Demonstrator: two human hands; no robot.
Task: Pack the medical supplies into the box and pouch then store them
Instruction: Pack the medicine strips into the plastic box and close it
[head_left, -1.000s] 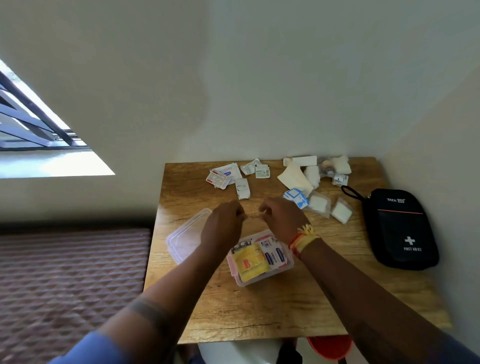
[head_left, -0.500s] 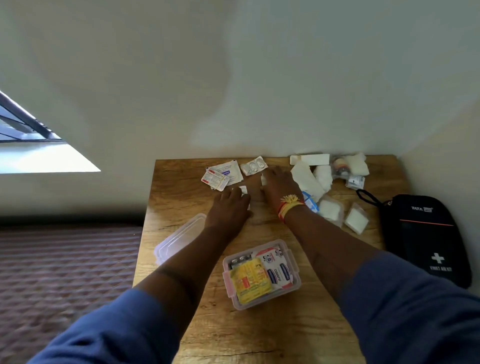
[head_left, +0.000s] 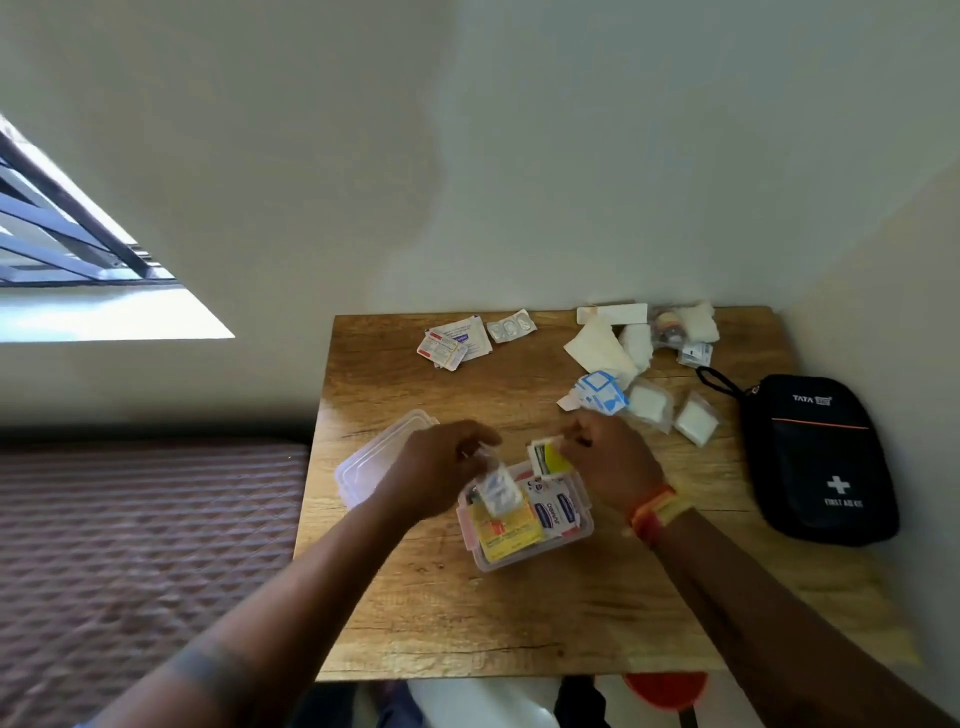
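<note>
A clear plastic box (head_left: 586, 525) sits mid-table, holding yellow and blue-white packets. My left hand (head_left: 441, 467) hovers over its left side, pinching a small white blister packet (head_left: 497, 491). My right hand (head_left: 608, 460) is over the box's far edge, gripping a small yellow and white sachet (head_left: 548, 458). The box's clear lid (head_left: 374, 457) lies to the left, partly behind my left hand. A black first aid pouch (head_left: 818, 457) lies closed at the table's right. Loose packets (head_left: 454, 343), a blister strip (head_left: 511, 326) and gauze pads (head_left: 649, 402) lie along the far side.
The wooden table (head_left: 519, 613) stands in a wall corner, with walls at the back and right. A bed with a patterned cover (head_left: 145, 545) is to the left. A red object (head_left: 667, 688) shows below the table's near edge.
Both hands came back from the far side of the table to above the box, each now holding a small packet picked up there.
</note>
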